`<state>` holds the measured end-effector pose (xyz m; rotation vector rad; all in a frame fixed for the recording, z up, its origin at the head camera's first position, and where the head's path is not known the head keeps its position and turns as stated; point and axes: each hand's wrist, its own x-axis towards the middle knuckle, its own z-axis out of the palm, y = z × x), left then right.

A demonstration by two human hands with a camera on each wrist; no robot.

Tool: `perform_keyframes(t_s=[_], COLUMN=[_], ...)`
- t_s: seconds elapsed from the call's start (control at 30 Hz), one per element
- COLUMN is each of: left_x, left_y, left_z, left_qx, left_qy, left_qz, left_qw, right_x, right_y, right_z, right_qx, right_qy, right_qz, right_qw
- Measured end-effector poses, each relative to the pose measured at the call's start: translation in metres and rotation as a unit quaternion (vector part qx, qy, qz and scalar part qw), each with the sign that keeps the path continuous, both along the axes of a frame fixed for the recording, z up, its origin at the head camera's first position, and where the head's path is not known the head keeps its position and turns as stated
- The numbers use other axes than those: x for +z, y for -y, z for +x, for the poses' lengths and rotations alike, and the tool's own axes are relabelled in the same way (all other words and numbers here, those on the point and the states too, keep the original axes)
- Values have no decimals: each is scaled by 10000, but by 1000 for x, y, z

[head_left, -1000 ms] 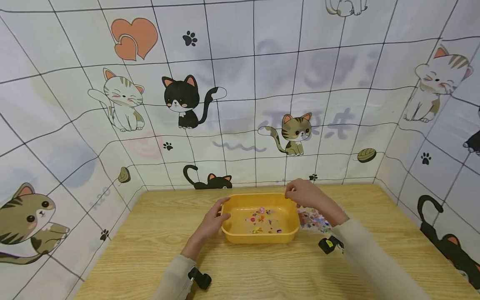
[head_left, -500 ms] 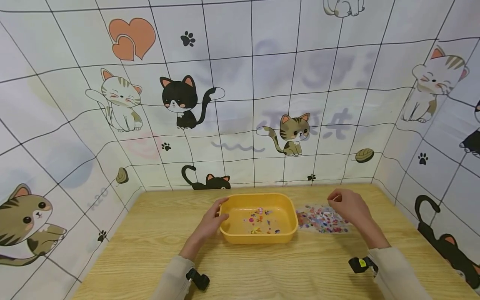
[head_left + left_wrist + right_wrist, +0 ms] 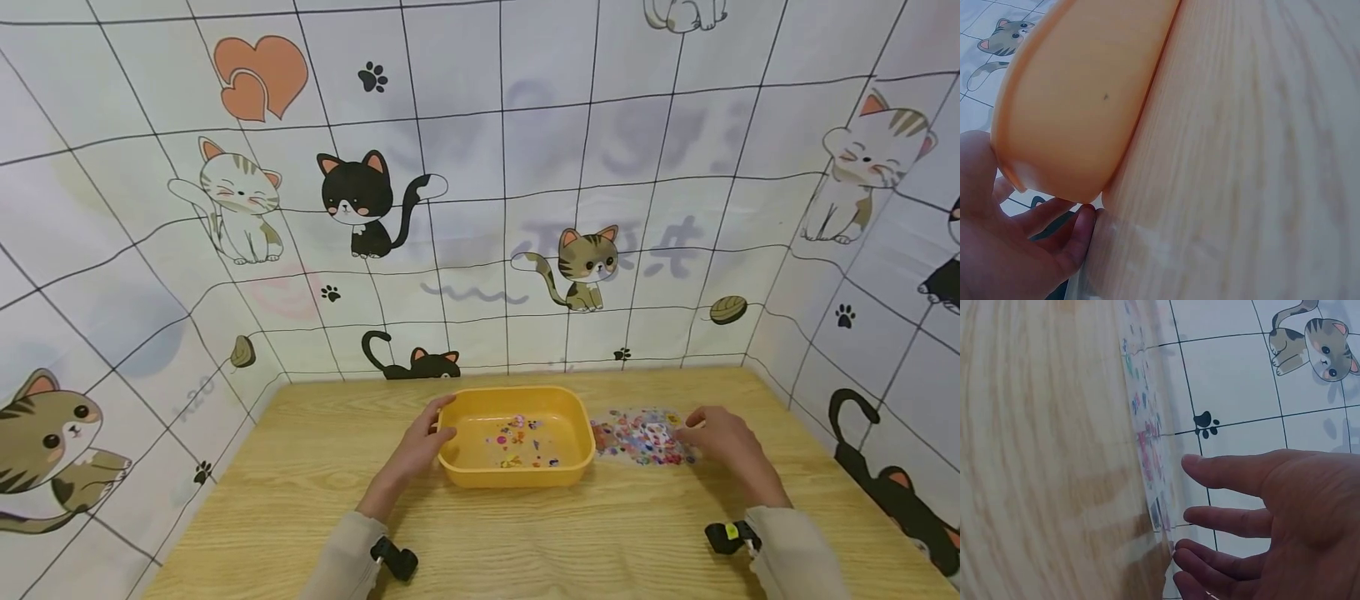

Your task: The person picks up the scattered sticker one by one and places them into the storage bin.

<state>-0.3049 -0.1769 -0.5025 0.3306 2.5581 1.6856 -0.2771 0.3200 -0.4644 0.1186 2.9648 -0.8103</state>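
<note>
A yellow plastic basin (image 3: 517,477) stands on the wooden table, with small colourful pieces (image 3: 517,429) scattered over its floor. My left hand (image 3: 417,442) grips its left end, thumb over the rim and fingers against the outer wall. In the left wrist view the fingertips touch the basin's wall (image 3: 1085,106) low down by the table. Right of the basin lies a flat, clear layer dotted with small colourful pieces (image 3: 637,435). At its right end is my right hand (image 3: 723,437), thumb and fingers spread apart in the right wrist view with nothing visible between them.
The wooden table (image 3: 525,542) reaches back to a white cloth wall (image 3: 480,167) printed with cats and grid lines, which also closes in both sides. A black wrist camera (image 3: 395,559) is strapped on the left sleeve, another camera (image 3: 727,536) on the right.
My right hand has moved from above the basin's back right corner rightward, then down to the right end of the colourful pieces. The left hand has kept its place on the basin.
</note>
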Motion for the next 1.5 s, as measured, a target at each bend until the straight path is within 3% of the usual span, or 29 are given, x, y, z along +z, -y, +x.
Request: perform_keyframes(t_s=[0.37, 0.93, 1.17, 1.5], left_x=[1, 3, 3, 2], left_y=[2, 1, 0, -1], left_z=[0, 1, 0, 1], left_qx=[9, -36, -8, -9], left_qy=[40, 28, 86, -10], left_qz=[-33, -147, -107, 54], left_qw=[10000, 9999, 9999, 10000], right_x=[-10, -14, -17, -11], right_y=[0, -11, -11, -15], right_z=[-8, -4, -2, 0], right_qx=[-180, -306, -181, -325], right_qy=[374, -188, 75, 253], right_qz=[60, 60, 12, -192], right_qw=[9991, 9993, 9998, 9990])
